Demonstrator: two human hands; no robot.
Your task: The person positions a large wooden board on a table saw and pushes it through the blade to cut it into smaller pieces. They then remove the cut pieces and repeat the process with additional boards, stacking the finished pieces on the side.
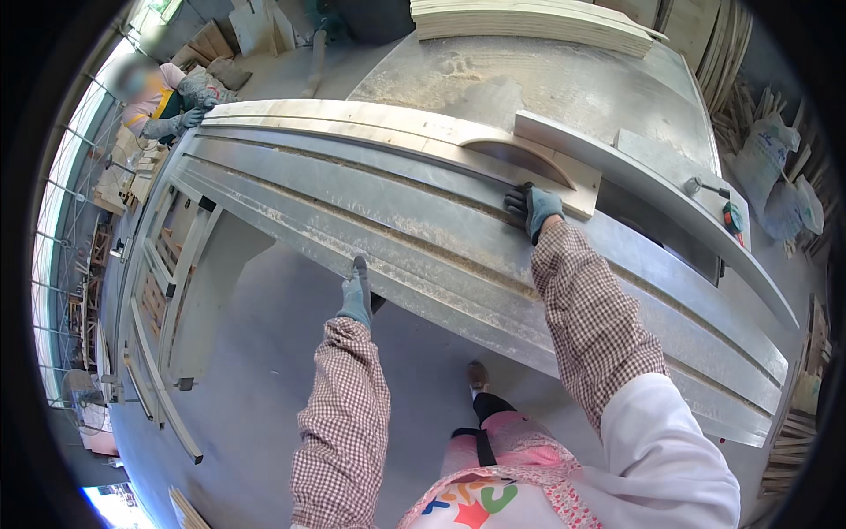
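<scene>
A long pale wooden board (352, 115) lies along the metal saw table (388, 231), which has several dust-filled grooves. A large round saw blade (520, 159) rises as a dark half-disc at the board's right part. My right hand (533, 209), in a grey-blue glove, rests against the board's near edge close to the blade, fingers stretched forward. My left hand (356, 295), gloved too, is at the table's near edge with one digit laid over it. Its other fingers are hidden beside a small dark part. A co-worker's gloved hands (189, 117) touch the board's far left end.
A grey fence rail (652, 203) runs right of the blade, with a tape measure (732, 218) beyond it. Stacked boards (538, 26) lie on the dusty rear tabletop (458, 84). A metal frame (176, 273) stands at left. White sacks (775, 159) and wood offcuts line the right side.
</scene>
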